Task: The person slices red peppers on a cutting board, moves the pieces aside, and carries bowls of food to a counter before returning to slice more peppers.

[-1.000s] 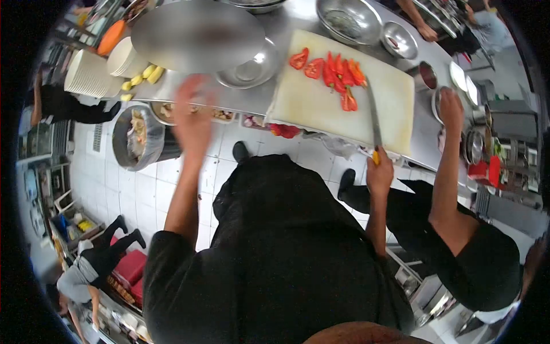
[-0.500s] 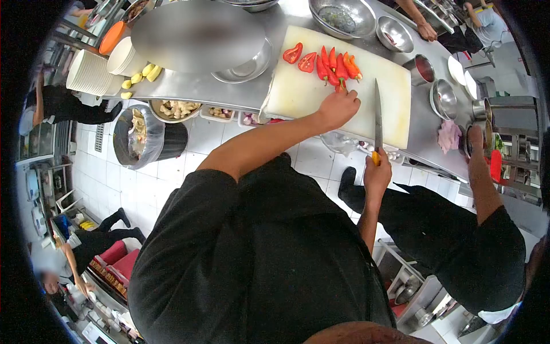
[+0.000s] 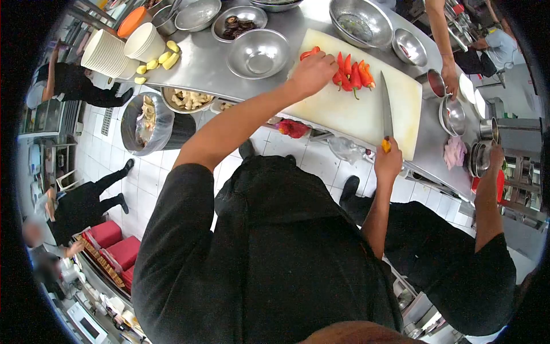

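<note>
My left hand [image 3: 314,74] reaches over the left part of the white cutting board [image 3: 321,109], fingers curled down onto a red pepper half [image 3: 310,53]; its fingers hide most of the cut pieces there. To its right lie several whole red chili peppers [image 3: 350,74], side by side with stems towards me, the rightmost more orange. In my right hand [image 3: 388,160] is a long kitchen knife [image 3: 387,109] by its yellow handle, the blade lying along the board's right side and pointing away from me.
Steel bowls [image 3: 258,54] stand behind the board, one holding dark pieces. Stacked white tubs [image 3: 106,54] and peeled yellow pieces [image 3: 170,60] sit at the left. A lined bin [image 3: 147,123] stands below. A co-worker's arm [image 3: 487,200] is close on the right, and another hand [image 3: 450,80] reaches in.
My left hand has moved left from the whole peppers' stems to the pepper halves. My right hand still holds the knife in place. The view has shifted, and another person's hand reaches towards the right-hand bowls.
</note>
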`<state>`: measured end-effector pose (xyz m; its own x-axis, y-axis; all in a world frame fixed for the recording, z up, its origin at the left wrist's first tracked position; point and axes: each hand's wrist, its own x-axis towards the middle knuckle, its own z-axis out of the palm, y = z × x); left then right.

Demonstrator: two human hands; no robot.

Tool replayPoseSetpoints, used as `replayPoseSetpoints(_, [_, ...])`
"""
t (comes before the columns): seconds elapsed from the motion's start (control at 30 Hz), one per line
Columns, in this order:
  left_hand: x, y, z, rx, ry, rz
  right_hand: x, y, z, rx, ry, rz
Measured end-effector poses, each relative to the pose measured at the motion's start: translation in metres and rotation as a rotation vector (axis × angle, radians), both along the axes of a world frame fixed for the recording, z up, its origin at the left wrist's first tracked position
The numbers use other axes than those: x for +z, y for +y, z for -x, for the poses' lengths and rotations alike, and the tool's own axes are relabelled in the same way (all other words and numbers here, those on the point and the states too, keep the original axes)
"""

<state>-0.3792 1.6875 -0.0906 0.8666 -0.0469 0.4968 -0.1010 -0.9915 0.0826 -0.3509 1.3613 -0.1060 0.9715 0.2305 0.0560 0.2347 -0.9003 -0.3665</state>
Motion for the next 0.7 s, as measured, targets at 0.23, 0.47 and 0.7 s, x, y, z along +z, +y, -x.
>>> replayPoseSetpoints(0.23, [-0.008,-0.024,-0.011,-0.078,0.050,-0.122,-0.001,-0.017,0.004,0.001,0.015,-0.250])
replayPoseSetpoints(0.47, [-0.035,-0.013,0.000,-0.208,0.120,0.077,0.049,-0.044,0.059,-0.049,0.432,-0.278])
replayPoseSetpoints(0.7, [-0.030,-0.012,0.024,-0.286,0.162,0.453,0.068,-0.047,0.090,0.123,0.553,-0.263])
